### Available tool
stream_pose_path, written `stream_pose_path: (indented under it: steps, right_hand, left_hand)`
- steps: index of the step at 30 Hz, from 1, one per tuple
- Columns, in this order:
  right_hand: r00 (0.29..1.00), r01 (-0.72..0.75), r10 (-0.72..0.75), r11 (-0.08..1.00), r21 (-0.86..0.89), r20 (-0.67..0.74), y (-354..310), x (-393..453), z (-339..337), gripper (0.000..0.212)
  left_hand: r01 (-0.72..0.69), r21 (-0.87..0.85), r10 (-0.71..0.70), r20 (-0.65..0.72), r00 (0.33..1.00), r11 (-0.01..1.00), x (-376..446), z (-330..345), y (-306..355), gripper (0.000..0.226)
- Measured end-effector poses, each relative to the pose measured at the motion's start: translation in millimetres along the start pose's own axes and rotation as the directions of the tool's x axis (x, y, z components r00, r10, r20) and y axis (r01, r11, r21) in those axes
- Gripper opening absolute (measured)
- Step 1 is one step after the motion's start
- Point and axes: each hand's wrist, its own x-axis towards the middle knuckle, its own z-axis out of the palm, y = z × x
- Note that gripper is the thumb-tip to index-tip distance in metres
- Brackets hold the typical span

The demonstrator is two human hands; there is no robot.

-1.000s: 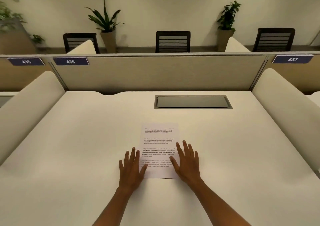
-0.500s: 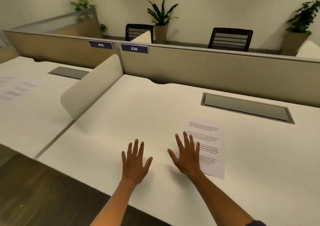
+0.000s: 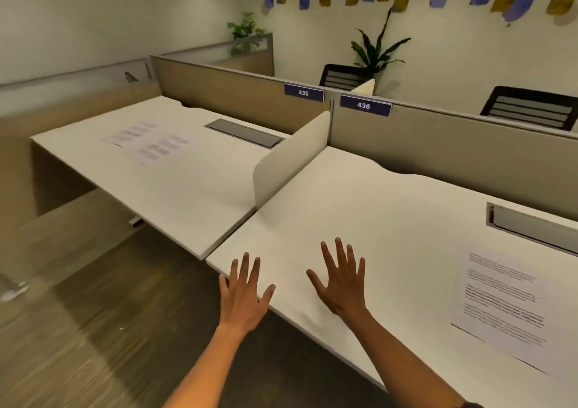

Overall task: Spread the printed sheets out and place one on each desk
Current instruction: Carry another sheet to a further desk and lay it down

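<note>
One printed sheet lies flat on the right part of desk 436. Two more printed sheets lie side by side on desk 435 at the left. My left hand hovers open over the front left corner of desk 436, fingers spread, holding nothing. My right hand is open above the same desk, well left of the sheet and apart from it.
A white side divider stands between the two desks. A beige back partition with labels 435 and 436 runs behind them. Each desk has a dark cable tray. Wood floor lies at the left; chairs and plants stand beyond the partition.
The view has swung left, bringing desk 435 and its two sheets into sight. Both hands came off the sheet on desk 436 and moved left toward that desk's front corner.
</note>
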Motion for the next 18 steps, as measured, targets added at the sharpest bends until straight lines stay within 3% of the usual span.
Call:
stream_pose_path:
  steps: [10,18]
  right_hand:
    - [0.975,0.22,-0.22,0.975,0.023,0.034,-186.9,50.7,43.9,0.081]
    - [0.934,0.351,-0.352,0.936,0.031,0.063,-314.4,127.6,90.6,0.081]
  left_hand:
    - [0.199,-0.097,-0.209,-0.097,0.973,0.975,1.6,-38.4,-175.0,0.077]
    - [0.299,-0.105,-0.31,-0.122,0.943,0.949,49.6,-58.9,-289.8,0.077]
